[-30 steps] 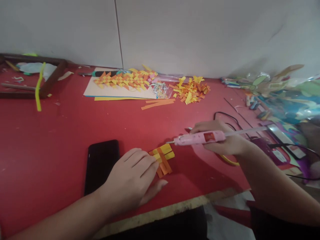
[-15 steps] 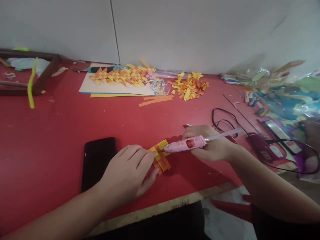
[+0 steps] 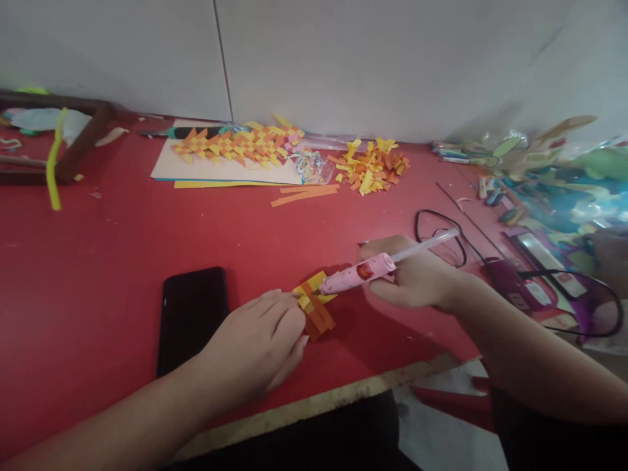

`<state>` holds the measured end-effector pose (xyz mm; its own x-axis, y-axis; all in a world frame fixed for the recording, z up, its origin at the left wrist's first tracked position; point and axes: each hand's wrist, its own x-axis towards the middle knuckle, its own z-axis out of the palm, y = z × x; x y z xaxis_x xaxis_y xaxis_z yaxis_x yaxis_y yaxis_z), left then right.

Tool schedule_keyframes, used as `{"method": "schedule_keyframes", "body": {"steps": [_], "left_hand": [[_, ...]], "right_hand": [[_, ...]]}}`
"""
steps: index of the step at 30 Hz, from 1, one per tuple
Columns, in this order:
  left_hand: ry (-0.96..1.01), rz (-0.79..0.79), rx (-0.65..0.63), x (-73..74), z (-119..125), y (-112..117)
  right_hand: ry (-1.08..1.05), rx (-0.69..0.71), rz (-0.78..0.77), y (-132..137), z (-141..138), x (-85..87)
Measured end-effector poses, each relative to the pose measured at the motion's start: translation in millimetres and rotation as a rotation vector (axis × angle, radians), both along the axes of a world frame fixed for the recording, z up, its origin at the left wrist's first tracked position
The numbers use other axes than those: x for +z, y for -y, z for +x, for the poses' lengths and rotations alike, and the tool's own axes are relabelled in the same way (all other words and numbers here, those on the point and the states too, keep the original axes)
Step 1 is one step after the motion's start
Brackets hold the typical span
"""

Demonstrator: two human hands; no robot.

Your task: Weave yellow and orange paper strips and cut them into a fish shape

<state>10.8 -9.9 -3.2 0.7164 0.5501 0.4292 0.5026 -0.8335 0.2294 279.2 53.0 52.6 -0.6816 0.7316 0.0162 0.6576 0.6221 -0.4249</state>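
As the left hand [image 3: 262, 337] seemingly steadies woven paper [image 3: 320, 318], its grip unclear, the right hand [image 3: 415, 271] clamps the glue gun [image 3: 350, 278] for aim!

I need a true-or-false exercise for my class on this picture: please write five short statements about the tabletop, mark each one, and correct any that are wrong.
1. The right hand holds a pink glue gun. True.
2. The left hand grips a paintbrush. False: its fingers are at the left edge of a woven paper piece.
3. A translucent glue stick sticks out of the back of the glue gun. True.
4. The black smartphone lies to the right of the glue gun. False: it lies to the left.
5. The heap of cut paper pieces near the wall is yellow and orange. True.
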Motion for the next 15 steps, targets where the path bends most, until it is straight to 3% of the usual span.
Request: {"method": "schedule_keyframes", "body": {"steps": [6,11,15], "left_hand": [[-0.007,-0.037,-0.026,1.3,0,-2],[0.005,-0.043,-0.027,2.1,-1,-2],[-0.015,-0.043,-0.010,-0.3,0,-1]], "right_hand": [[0.114,0.011,0.076,-3,-15,18.6],[0.422,-0.023,0.210,1,-34,38.6],[0.549,-0.086,0.301,-2,-22,58.1]]}}
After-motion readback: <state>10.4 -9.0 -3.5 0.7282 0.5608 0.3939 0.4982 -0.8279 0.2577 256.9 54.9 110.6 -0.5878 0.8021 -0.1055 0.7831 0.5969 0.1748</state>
